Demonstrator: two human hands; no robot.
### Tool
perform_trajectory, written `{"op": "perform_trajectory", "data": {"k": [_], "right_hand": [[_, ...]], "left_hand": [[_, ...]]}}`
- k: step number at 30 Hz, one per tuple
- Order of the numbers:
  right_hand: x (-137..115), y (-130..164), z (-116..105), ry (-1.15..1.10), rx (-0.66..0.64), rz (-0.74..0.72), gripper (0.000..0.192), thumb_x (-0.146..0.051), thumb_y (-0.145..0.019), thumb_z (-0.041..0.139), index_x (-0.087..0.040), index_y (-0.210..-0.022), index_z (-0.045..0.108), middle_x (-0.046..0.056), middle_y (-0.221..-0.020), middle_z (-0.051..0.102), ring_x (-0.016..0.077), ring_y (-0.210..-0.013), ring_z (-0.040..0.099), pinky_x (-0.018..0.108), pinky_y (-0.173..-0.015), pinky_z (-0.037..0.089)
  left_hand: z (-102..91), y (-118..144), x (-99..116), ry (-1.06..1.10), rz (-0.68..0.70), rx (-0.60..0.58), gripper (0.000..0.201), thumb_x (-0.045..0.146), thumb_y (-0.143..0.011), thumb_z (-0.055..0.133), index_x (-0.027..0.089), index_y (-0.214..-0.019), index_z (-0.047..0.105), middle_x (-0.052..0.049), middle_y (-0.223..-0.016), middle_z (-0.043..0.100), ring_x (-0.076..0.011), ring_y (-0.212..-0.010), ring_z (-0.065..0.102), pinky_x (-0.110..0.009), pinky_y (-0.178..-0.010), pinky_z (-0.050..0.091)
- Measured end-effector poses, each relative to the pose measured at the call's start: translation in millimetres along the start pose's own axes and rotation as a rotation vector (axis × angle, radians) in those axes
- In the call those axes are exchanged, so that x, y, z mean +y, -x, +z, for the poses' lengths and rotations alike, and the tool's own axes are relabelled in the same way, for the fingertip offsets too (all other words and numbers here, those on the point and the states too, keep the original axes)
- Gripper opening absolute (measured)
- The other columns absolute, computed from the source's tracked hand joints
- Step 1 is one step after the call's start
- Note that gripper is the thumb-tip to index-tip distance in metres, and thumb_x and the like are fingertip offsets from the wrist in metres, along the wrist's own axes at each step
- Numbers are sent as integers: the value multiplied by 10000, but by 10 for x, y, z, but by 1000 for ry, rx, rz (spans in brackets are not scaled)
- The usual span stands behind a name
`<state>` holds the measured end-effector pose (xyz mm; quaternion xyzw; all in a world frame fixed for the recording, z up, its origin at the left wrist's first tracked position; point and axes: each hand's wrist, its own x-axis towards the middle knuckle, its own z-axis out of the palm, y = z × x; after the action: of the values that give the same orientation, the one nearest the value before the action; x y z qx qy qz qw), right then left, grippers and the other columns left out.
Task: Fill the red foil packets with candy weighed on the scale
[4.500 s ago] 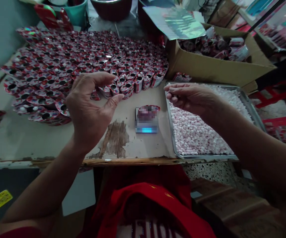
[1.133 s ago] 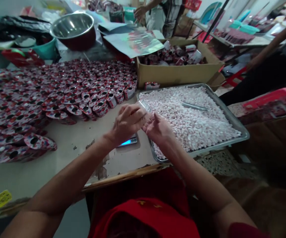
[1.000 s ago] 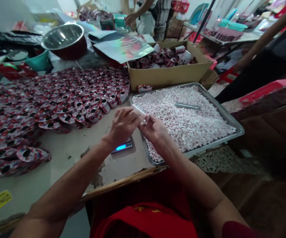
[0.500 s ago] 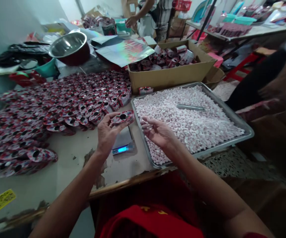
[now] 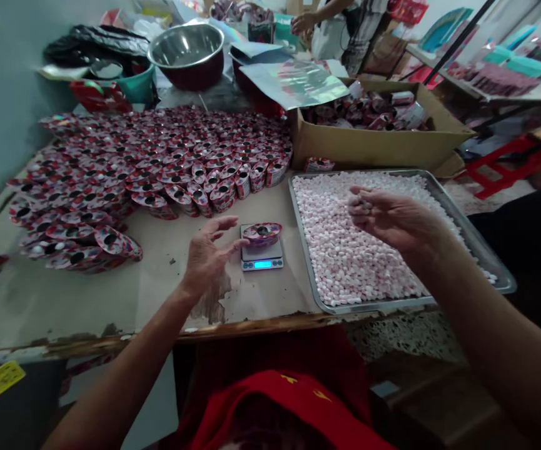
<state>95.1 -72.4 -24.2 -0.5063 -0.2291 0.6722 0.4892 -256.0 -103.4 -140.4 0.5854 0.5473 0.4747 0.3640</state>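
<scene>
A small red-and-white pouch [image 5: 261,232] stands open-topped on a little digital scale [image 5: 262,257] with a lit blue display. My left hand [image 5: 208,253] hovers just left of the pouch, fingers spread, holding nothing. My right hand [image 5: 389,217] is raised over the metal tray [image 5: 481,245], which is full of small pink and white candies [image 5: 345,250]. Its fingers are loosely curled, and whether candies lie in them is hidden.
Several open pouches [image 5: 157,162] lie in rows across the back left of the table [image 5: 111,294]. A cardboard box [image 5: 378,145] of pouches stands behind the tray. Further back are a steel bowl [image 5: 188,50] and a shiny foil sheet [image 5: 293,81]. Another person [image 5: 340,19] works there.
My left hand has put the pouch down on the scale and let go of it. My right hand has moved right, out over the candy tray.
</scene>
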Motion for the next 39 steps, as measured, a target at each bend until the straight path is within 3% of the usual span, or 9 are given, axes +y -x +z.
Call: {"op": "perform_trajectory", "data": {"k": [2,5,8,12,20,25,28,35,39], "right_hand": [[10,-29,23,78,-14,13,173,8,-888,635,-127,-982,689,-3,-710,579,58,-540,464,120,-476,385],[178,-111,239,161,-122,109,28,-92,-947,676,-115,-942,690,-26,-648,513,46,-495,361,129,-442,301],[363,-209,536,191,-228,147,61,-166,-967,719,-119,-940,690,-37,-622,495,50,-497,347,141,-452,285],[472,-313,764,184,-305,133,209,-135,-849,855,-147,-907,655,-40,-666,542,49,-532,414,142,-478,289],[501,-373,673,294,-314,-14,377,-302,-758,1002,-142,-846,672,-45,-614,547,39,-512,396,138,-453,293],[483,-344,721,259,-282,31,190,-121,-822,874,-129,-954,737,12,-730,665,57,-578,503,143,-523,419],[497,-327,754,284,-292,39,191,-90,-828,827,-137,-1000,759,29,-758,689,76,-605,540,165,-548,456],[666,-371,867,614,-408,-120,184,-292,-858,863,-151,-963,811,5,-651,635,91,-562,477,218,-506,334],[747,-448,934,843,-477,-166,240,-284,-859,862,-174,-1070,827,-21,-649,640,107,-571,476,246,-547,341]], "left_hand": [[-124,22,13,23,-36,39,463,420,-776,908,216,-1174,791,-98,-1203,791,-274,-1155,741,-454,-1086,543],[-234,55,46,44,-47,114,391,373,-797,893,212,-1138,791,-72,-1100,801,-244,-1053,760,-429,-1045,571],[-310,92,133,-2,60,185,339,310,-829,873,221,-1145,788,-49,-1087,800,-216,-1035,759,-396,-1045,578],[-426,131,262,-159,185,199,297,246,-852,858,223,-1138,782,-33,-1081,802,-199,-1008,759,-374,-1025,590],[-417,139,263,-246,200,175,282,239,-858,867,233,-1126,780,-18,-1071,811,-204,-1005,764,-372,-1030,597],[-331,82,308,-266,166,139,317,307,-847,886,240,-1138,779,-30,-1131,804,-234,-1070,742,-409,-1077,579],[-309,52,300,-256,149,117,344,332,-839,884,240,-1152,777,-40,-1170,795,-251,-1109,728,-431,-1108,562],[-220,56,214,-164,87,-8,356,368,-858,855,226,-1176,781,-63,-1172,792,-267,-1104,734,-435,-1089,564],[-209,60,227,-159,77,-58,394,338,-834,871,209,-1195,782,-75,-1164,794,-273,-1103,733,-423,-1059,572]]}}
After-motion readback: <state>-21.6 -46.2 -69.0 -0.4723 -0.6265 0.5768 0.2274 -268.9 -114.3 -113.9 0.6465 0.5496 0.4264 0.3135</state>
